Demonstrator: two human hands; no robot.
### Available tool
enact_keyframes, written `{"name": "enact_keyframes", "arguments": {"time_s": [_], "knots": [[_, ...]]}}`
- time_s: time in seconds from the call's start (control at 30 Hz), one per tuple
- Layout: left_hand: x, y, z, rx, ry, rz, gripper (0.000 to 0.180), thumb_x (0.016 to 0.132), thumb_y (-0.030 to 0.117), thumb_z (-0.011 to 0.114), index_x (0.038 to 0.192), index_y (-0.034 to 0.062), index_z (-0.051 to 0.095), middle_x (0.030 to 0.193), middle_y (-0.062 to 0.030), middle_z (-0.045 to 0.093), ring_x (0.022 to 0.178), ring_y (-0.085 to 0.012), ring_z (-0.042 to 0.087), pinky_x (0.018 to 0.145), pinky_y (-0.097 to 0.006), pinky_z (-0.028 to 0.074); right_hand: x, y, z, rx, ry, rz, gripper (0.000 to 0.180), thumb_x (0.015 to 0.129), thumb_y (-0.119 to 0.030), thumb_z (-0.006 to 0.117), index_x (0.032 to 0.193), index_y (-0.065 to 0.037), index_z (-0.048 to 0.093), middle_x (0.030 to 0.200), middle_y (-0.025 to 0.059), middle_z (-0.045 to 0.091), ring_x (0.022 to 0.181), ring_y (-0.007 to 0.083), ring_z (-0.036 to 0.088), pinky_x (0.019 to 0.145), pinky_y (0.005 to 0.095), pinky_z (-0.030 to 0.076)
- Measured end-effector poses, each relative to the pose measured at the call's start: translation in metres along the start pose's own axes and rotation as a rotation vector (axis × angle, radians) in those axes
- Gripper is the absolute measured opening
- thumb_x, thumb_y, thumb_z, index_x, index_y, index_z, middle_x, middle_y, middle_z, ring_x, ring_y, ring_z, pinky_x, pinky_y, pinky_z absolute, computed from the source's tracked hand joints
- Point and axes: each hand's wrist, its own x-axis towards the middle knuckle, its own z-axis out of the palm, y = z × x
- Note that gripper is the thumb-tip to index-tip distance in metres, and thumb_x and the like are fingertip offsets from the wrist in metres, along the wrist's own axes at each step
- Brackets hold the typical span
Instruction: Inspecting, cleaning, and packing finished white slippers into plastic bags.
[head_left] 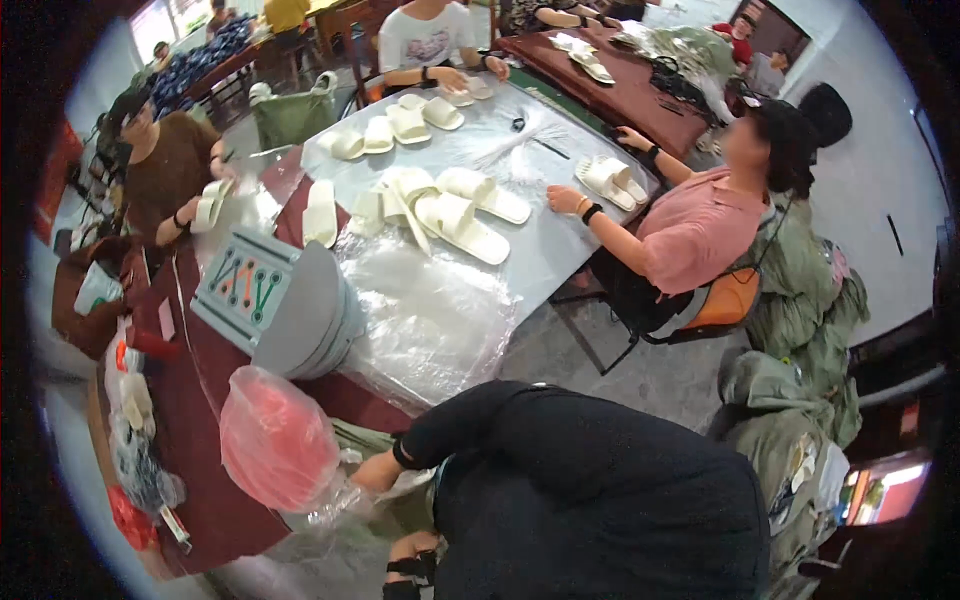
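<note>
My dark-sleeved right arm reaches leftward from the lower middle. At its end my right hand [376,471], black band at the wrist, is closed on the edge of a clear plastic bag [318,497]. That bag spreads around a rounded pink-red bundle [277,432]. Below it, near the lower edge, is my left hand [412,546] with black bands on the wrist. Its fingers are partly hidden, so their grip cannot be made out. Dull green cloth [405,512] lies between the two hands.
A grey plastic container [310,315] stands on the dark red table [215,455]. Beyond are clear plastic sheets [430,310] and several cream slippers [462,228] on the pale table [560,245]. Co-workers sit around it, including one in pink [700,235]. Green sacks [800,290] line the right.
</note>
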Motion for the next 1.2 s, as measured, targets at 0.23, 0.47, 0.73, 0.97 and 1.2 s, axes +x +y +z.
{"name": "enact_keyframes", "arguments": {"time_s": [0.23,0.47,0.73,0.97,1.2], "knots": [[0.030,-0.039,0.008,-0.127,0.074,-0.059,0.034,0.080,0.029,0.048,0.100,0.0046,0.058,0.102,-0.0143,0.058,0.093,-0.0248,0.054,0.079,-0.034,0.041,0.026,0.016,0.038,0.129,0.239,0.045,0.025,0.077,-0.023,0.051,0.076,0.002,0.054,0.085,0.0253,0.055,0.079,0.0408,0.052,0.067,0.0450,0.041],[-0.012,-0.067,0.022,-0.586,0.153,0.060,0.032,0.082,0.024,0.049,0.106,0.0041,0.055,0.106,-0.0135,0.056,0.097,-0.0207,0.052,0.084,-0.033,0.039,0.008,-0.028,0.001,0.113,-0.535,0.123,0.033,0.079,-0.030,0.055,0.089,0.002,0.054,0.089,0.0244,0.054,0.079,0.0412,0.049,0.068,0.0442,0.040],[-0.034,-0.015,-0.019,-0.934,0.199,0.294,0.032,0.085,0.018,0.051,0.114,0.0036,0.051,0.110,-0.0126,0.055,0.102,-0.0160,0.050,0.090,-0.031,0.036,0.020,-0.030,0.003,0.151,-0.431,0.018,0.061,0.071,-0.038,0.067,0.112,0.001,0.045,0.097,0.0175,0.055,0.086,0.0308,0.052,0.075,0.0357,0.042],[0.026,-0.034,-0.152,0.001,0.925,0.071,0.031,0.086,0.025,0.038,0.083,-0.0023,0.052,0.078,-0.0161,0.055,0.073,-0.0246,0.054,0.065,-0.034,0.041,-0.024,-0.089,-0.095,0.530,-0.039,-0.034,0.067,0.069,-0.037,0.070,0.117,0.001,0.042,0.101,0.0150,0.055,0.091,0.0255,0.052,0.078,0.0325,0.041],[0.032,0.033,-0.181,-0.463,0.991,0.354,0.027,0.085,0.023,0.039,0.085,-0.0004,0.052,0.080,-0.0140,0.055,0.073,-0.0233,0.053,0.066,-0.033,0.042,-0.068,-0.112,-0.127,0.652,-0.079,-0.002,0.066,0.070,-0.038,0.069,0.120,-0.007,0.039,0.110,0.0093,0.049,0.098,0.0200,0.047,0.076,0.0366,0.043]]}}
